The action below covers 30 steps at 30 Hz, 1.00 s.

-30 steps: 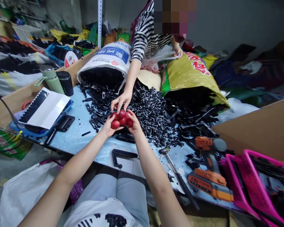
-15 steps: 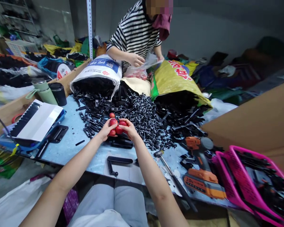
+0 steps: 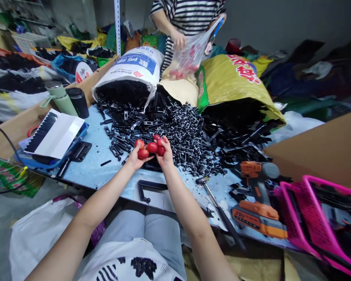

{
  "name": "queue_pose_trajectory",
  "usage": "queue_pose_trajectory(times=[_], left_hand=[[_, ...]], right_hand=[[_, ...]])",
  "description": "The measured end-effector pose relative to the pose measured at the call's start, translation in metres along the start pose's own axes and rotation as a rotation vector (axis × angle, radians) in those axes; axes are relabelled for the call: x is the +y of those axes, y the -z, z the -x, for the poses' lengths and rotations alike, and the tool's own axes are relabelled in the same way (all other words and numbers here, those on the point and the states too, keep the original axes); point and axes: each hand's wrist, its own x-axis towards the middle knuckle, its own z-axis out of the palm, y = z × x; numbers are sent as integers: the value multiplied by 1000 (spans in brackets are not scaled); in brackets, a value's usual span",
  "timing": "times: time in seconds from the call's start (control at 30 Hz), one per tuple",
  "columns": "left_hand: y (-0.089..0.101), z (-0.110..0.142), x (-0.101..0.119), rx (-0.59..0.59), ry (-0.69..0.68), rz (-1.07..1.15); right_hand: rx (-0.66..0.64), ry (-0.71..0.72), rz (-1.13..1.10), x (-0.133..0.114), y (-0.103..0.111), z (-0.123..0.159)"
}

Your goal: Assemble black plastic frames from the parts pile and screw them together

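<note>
The left grip (image 3: 136, 158) is curled around two red fruits (image 3: 143, 154), and the right grip (image 3: 165, 155) is closed around several more of them. The two grips are side by side, close together, with the fruits showing at and between their fingers, over the near part of a blue-topped counter (image 3: 101, 177).

Directly beyond the right grip spreads a heap of small black parts with metal pins (image 3: 187, 140); beyond the left grip lie longer black clips (image 3: 117, 136). Farther out are a white sack (image 3: 128, 70), a cream-coloured sack (image 3: 179, 88) and, off to the right, a yellow sack (image 3: 234, 88). Over the cream-coloured sack, well beyond both grips, a co-worker's hand (image 3: 179, 40) is at a clear plastic bag (image 3: 190, 54) with more red fruit inside.

On the body side of the grips lies a black angled bracket (image 3: 153, 184). To the right of the right grip are a hammer (image 3: 219, 208), an orange cordless drill (image 3: 260, 199) and, farthest out, pink baskets (image 3: 304, 218). Well to the left of the left grip are a white sheet (image 3: 60, 134), a green bottle (image 3: 61, 99) and a black cup (image 3: 78, 102).
</note>
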Motion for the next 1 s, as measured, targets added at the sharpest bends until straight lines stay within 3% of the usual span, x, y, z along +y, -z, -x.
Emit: queue_pose_trajectory(times=[0.17, 0.33, 0.47, 0.63, 0.8, 1.0], left_hand=[[-1, 5, 2, -100, 89, 63], [4, 11, 12, -134, 66, 121], [12, 22, 29, -88, 30, 106], [24, 40, 49, -14, -21, 69], [36, 60, 70, 64, -79, 50], [51, 91, 107, 143, -216, 45]], right_hand=[[-86, 54, 151, -2, -7, 6], [-65, 246, 444, -24, 7, -11], [-116, 351, 855, -39, 12, -51], [-245, 387, 1194, -19, -2, -88], [-261, 435, 1531, 2, -8, -104], [-318, 389, 1743, -6, -9, -108]])
